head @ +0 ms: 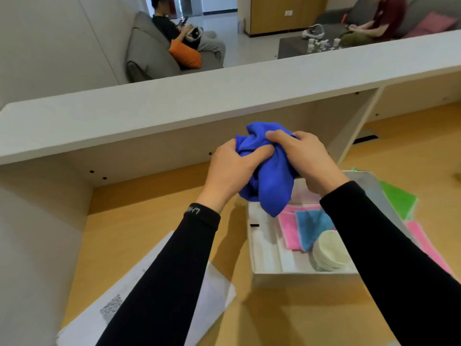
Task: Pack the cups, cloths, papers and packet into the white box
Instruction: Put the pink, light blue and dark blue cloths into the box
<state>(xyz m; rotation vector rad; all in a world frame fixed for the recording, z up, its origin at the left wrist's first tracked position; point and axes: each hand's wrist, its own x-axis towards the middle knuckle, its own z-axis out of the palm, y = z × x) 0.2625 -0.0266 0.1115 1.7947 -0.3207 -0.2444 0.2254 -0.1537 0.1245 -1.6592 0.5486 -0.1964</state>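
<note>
Head view: left hand (230, 168) and right hand (303, 156) both grip bunched blue cloth (268, 176) above white box (264, 248) holding stacked cups (329, 250).

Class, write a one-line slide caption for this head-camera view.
Both hands, left hand and right hand, bunch a blue cloth above the white box already holding cloths and stacked cups.

A pale shelf (224, 96) spans the wooden desk (154, 208). Beyond it, an orange cushion (185, 54) lies on a grey sofa (149, 51).

No legible txt; left sleeve cuff (201, 213) lettering unreadable.
</note>
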